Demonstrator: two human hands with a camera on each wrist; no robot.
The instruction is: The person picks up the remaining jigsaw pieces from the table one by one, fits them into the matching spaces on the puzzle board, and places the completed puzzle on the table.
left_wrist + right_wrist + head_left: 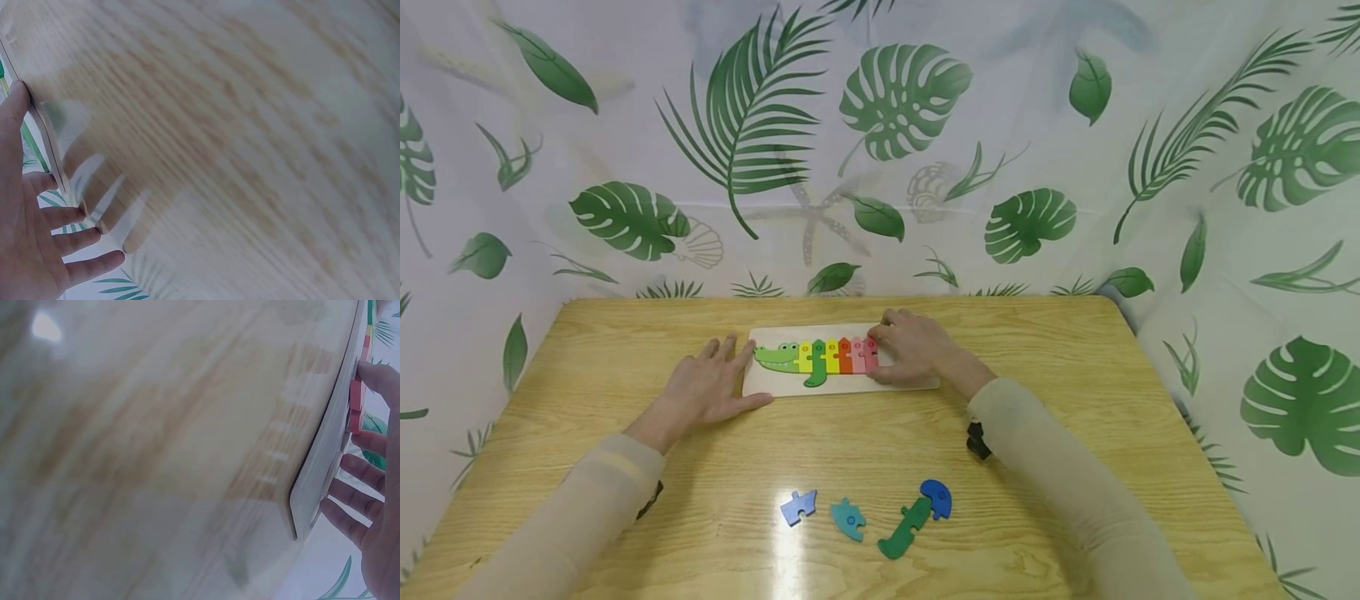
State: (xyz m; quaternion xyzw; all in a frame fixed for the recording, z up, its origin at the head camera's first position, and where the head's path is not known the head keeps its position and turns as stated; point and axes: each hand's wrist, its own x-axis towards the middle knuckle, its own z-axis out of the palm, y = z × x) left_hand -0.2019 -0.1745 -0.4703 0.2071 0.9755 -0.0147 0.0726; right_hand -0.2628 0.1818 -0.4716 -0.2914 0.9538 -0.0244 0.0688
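Two bare hands at one pale, smooth, round-cornered puzzle board (pixel 850 385) set beyond the thumbs on a glossy wood-grain table (pixel 715 508).

Left hand (pixel 703 393): fingers spread wide, nearly straight. Index fingertip at board's upper left corner, thumb along its lower edge; steadies it, no grip on any piece. Beige sleeve (pixel 591 487) behind.

Right of left index: green crocodile head (pixel 778 358), bulging white eyes, toothed mouth. Onward, toward right fingers, interlocked body pieces with knobs and pointed tops: first yellow piece (pixel 806 358); green leg piece (pixel 817 367), its foot dropping below the row; second yellow piece (pixel 832 358); orange-red piece (pixel 846 357); light pink piece (pixel 858 357).

Nearer the camera than both thumbs, loose on the table: periwinkle piece (pixel 797 508), notched; teal piece (pixel 848 520), curved; dark green leg piece (pixel 902 531), appears to touch the round-backed dark blue piece (pixel 936 498).

Right hand (pixel 917 348): moderately open pinch, thumb below and index above, on the deep pink piece (pixel 871 355) at the row's right end, over the board. Whether it sits flush, can't tell.

Past all fingertips: white cloth (pixel 880 233), green leaf print.

Writing: small circled marks on several pieces, too small to read.
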